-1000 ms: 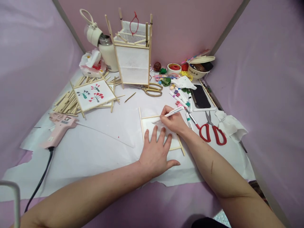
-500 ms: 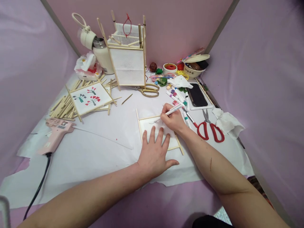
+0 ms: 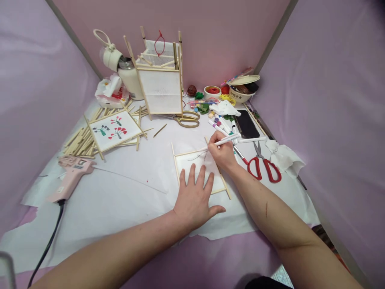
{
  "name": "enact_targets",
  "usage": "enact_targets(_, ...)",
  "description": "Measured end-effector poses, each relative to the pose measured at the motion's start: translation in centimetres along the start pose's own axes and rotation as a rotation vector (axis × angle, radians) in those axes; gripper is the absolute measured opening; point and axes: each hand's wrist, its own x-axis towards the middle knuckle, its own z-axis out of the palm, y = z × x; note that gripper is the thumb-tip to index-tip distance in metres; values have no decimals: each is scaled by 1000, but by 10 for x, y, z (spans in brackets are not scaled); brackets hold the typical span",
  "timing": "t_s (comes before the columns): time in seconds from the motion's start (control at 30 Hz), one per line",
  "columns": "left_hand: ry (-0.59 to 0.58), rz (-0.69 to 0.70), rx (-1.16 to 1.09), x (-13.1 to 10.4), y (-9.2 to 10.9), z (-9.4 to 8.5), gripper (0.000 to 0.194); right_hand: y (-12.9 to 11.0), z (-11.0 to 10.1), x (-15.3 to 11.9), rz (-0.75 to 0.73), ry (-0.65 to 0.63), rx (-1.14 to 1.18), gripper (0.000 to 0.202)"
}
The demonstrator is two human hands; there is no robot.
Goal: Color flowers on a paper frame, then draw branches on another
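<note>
My left hand (image 3: pixel 195 192) lies flat with fingers spread on a white panel (image 3: pixel 184 160) framed by thin wooden sticks. My right hand (image 3: pixel 221 150) is closed around a white marker pen (image 3: pixel 227 139), its tip low over the panel's upper part. Thin dark curved lines (image 3: pixel 197 157) show on the panel above my left fingertips. Several more markers (image 3: pixel 219 127) lie just beyond my right hand. Red-handled scissors (image 3: pixel 264 166) rest to the right of my right forearm.
A framed panel with painted flowers (image 3: pixel 112 130) lies on a pile of wooden sticks (image 3: pixel 80 142) at left. Nearby is a pink glue gun (image 3: pixel 72 174). Behind stand a stick-framed lantern (image 3: pixel 162 92) and an open bottle (image 3: pixel 132 80). Gold-handled scissors (image 3: pixel 189 119) and a phone (image 3: pixel 247 124) lie farther back.
My right hand has moved slightly right with the marker, which now tilts flatter. The dark line work on the panel shows more strokes. My left hand stays on the panel; the view has tilted slightly.
</note>
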Motion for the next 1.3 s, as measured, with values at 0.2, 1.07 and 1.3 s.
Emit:
enact_targets(0.2, 11, -11, -24, -1, 1, -3, 95, -5, -3, 2, 53, 11, 101, 9)
enact_targets(1.07, 26, 34, -45, -3, 0, -7, 86, -1, -27, -50, 311, 32, -32, 17)
enact_targets(1.3, 25, 30, -42, -4, 0, -7, 85, -1, -25, -50, 346, 21, -17, 18)
